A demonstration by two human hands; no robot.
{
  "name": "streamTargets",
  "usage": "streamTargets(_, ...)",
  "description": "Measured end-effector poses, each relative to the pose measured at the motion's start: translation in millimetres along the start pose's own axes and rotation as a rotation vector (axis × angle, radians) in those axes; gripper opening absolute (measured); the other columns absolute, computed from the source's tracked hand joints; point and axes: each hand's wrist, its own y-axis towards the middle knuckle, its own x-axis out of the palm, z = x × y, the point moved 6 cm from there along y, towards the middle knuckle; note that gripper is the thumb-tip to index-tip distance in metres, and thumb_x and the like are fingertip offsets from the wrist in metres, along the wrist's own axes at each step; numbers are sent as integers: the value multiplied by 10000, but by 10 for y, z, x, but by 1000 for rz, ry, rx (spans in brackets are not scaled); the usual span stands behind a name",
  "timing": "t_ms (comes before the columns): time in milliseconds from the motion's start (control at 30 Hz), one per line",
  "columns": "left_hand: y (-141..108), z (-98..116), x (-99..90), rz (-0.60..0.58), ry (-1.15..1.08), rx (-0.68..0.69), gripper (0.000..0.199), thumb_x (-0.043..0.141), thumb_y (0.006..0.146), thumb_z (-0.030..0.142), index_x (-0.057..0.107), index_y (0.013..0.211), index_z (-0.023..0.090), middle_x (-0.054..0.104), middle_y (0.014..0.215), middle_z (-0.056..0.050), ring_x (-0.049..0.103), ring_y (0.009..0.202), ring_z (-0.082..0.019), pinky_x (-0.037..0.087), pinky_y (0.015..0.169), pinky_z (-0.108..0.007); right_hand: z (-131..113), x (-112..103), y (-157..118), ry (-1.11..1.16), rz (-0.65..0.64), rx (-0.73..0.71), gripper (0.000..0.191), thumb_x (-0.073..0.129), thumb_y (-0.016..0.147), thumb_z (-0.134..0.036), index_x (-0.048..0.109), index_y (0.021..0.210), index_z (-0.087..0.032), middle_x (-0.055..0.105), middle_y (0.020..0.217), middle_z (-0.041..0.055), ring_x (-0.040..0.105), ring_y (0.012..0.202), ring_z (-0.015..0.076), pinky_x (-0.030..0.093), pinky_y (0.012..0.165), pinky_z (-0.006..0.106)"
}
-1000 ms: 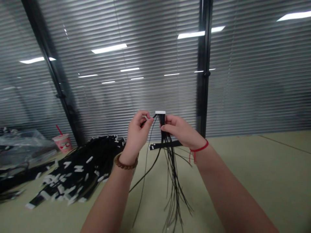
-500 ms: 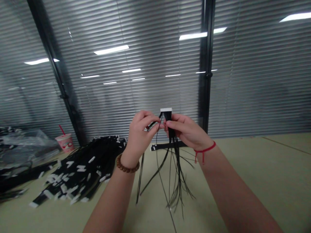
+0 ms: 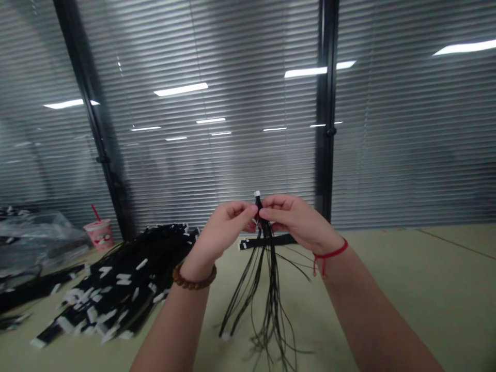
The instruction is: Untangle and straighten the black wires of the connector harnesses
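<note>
A bundle of thin black wires (image 3: 273, 279) hangs from a small white connector (image 3: 257, 194), which points up between my hands. My left hand (image 3: 232, 222) pinches the black wires just below the connector from the left. From the right, my right hand (image 3: 296, 217) pinches the same bundle, its thumb close to the left thumb. The loose wire ends fan out over the table. Behind the wires lies a flat black cable strip (image 3: 287, 239) with white ends.
A large pile of black cables with white connectors (image 3: 116, 284) covers the left of the pale table (image 3: 418, 289). Behind it are a pink cup with a red straw (image 3: 99, 235) and clear plastic bags (image 3: 42, 235). Window blinds stand at the back.
The connector has turned from broadside to narrow side and sits lower. My left hand has closed in on the bundle, and both hands are lower in view. More wires hang at the left.
</note>
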Motion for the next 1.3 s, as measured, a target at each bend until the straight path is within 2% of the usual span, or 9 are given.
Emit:
streamTargets(200, -52, 58, -34, 3, -40, -22, 149, 686, 706, 258, 610, 705, 130, 601, 646, 7, 573, 584, -101, 488, 595, -225, -89, 78, -45, -24, -3, -48, 158, 661, 766, -69, 583, 899, -102, 626, 812, -5, 612, 740, 114, 506, 730, 292)
streamTargets(467, -88, 145, -101, -6, 81, 14, 60, 670, 689, 156, 625, 663, 126, 603, 615, 2, 562, 593, -111, 438, 568, -210, -137, 109, -38, -94, 72, -90, 210, 669, 701, 6, 581, 858, -101, 588, 740, -34, 568, 669, 88, 480, 656, 239)
streamTargets(767, -98, 201, -58, -63, 101, 44, 14, 634, 695, 134, 639, 686, 126, 605, 627, 15, 554, 601, -106, 439, 593, -217, -191, 67, -70, -132, 59, -83, 242, 704, 651, -18, 598, 855, -95, 593, 732, -26, 552, 652, 77, 452, 625, 213)
streamTargets(900, -87, 184, -33, -84, 88, 49, 74, 551, 728, 102, 599, 682, 136, 577, 622, 25, 552, 591, -106, 436, 579, -221, -185, 72, -76, -127, 32, -57, 223, 673, 677, -5, 597, 867, -95, 596, 744, -17, 555, 665, 82, 459, 632, 218)
streamTargets(1000, -86, 161, -12, -116, 75, 40, 110, 494, 782, 120, 601, 802, 135, 562, 620, 26, 546, 557, -106, 433, 553, -226, -188, 68, -73, -126, 50, -47, 182, 610, 725, 22, 572, 856, -98, 571, 737, -27, 536, 642, 71, 442, 584, 192)
streamTargets(1067, -83, 144, -7, -119, 86, 36, 128, 488, 806, 130, 602, 865, 130, 521, 577, 40, 491, 510, -90, 381, 502, -207, -182, 64, -71, -125, 63, -33, 115, 579, 776, -12, 549, 839, -103, 535, 703, -38, 495, 572, 55, 413, 519, 170)
streamTargets(1200, -77, 117, 4, -111, 63, 25, 101, 461, 831, 135, 557, 802, 142, 435, 554, 59, 372, 458, -65, 278, 427, -190, -157, 58, -81, -135, 68, 6, 41, 551, 846, -112, 517, 869, -117, 438, 633, -66, 339, 436, 20, 272, 382, 131)
streamTargets(1267, -81, 110, 14, -102, 23, 18, 102, 431, 850, 149, 505, 781, 158, 418, 577, 61, 375, 456, -60, 278, 421, -183, -155, 42, -88, -171, 79, 1, 84, 581, 832, -119, 518, 887, -118, 452, 659, -60, 340, 451, 19, 258, 383, 127)
streamTargets(1300, -84, 106, 19, -96, 4, 15, 96, 423, 860, 161, 481, 784, 167, 405, 580, 64, 389, 457, -60, 288, 422, -180, -153, 32, -89, -199, 86, -6, 102, 604, 816, -120, 522, 877, -116, 474, 682, -52, 375, 479, 25, 291, 407, 132)
